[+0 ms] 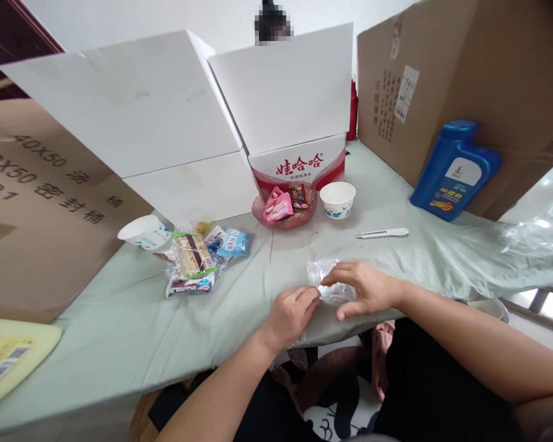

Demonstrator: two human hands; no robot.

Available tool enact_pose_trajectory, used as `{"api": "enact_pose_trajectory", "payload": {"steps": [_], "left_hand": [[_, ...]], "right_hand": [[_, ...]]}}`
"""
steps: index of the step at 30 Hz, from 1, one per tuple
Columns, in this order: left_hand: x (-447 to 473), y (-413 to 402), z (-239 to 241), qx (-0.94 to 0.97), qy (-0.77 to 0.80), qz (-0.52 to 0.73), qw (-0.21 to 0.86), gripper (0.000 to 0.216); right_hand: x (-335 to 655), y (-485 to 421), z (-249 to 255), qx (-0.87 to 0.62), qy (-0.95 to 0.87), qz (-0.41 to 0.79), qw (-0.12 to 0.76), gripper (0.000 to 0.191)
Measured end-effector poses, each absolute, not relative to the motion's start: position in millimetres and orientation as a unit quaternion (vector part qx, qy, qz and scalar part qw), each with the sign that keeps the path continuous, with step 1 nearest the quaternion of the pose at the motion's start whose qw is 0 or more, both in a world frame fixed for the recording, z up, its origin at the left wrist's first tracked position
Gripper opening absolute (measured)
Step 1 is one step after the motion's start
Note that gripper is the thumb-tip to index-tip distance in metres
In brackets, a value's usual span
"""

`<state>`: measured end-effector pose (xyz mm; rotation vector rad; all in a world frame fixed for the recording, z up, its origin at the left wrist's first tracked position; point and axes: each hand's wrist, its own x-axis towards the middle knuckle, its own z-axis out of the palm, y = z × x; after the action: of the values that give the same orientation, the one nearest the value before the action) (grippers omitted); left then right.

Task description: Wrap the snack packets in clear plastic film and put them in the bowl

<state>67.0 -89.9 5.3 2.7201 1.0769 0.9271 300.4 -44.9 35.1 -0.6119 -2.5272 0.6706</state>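
Observation:
A crumpled clear plastic bag [320, 270] lies near the front edge of the table. My left hand [292, 314] is closed at the bag's lower left corner, fingertips pinched on the plastic. Over the bag's right side is my right hand [366, 287], thumb apart from the fingers; its fingertips reach over the plastic, and I cannot tell whether they press on it. Behind the bag, a pink glass bowl [263, 216] holds several wrapped snacks [278, 206]. A white paper cup [337, 200] stands upright beside the bowl. To its right rests a white utility knife [382, 234].
Several snack packets [194, 255] are piled at left, next to a tipped paper cup [144, 233]. White boxes [286, 92] wall off the back. A blue bottle [456, 172] stands by the right cardboard box [410, 80]. A yellow container [16, 356] is at far left.

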Motion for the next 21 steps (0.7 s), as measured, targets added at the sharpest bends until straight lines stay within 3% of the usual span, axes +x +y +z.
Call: {"api": "enact_pose_trajectory", "payload": {"steps": [5,12,17,21], "left_hand": [[68.8,-90.5,2.1,0.869,0.374,0.316,0.071,0.011],[70.9,-80.3,-8.1,0.817,0.467,0.310,0.134,0.045],[71.9,-74.8,-11.7,0.794,0.481,0.323,0.187,0.048],[73.9,-74.6,-12.5,0.812,0.469,0.316,0.140,0.041]], "right_hand": [[294.8,-51.2,39.2,-0.315,-0.901,0.271,0.125,0.019],[286.1,-45.0,34.5,-0.455,-0.853,0.233,0.111,0.021],[282.0,-41.5,27.8,-0.528,-0.830,0.154,0.086,0.025],[277.8,-38.7,20.1,-0.545,-0.829,0.102,0.064,0.027]]}}
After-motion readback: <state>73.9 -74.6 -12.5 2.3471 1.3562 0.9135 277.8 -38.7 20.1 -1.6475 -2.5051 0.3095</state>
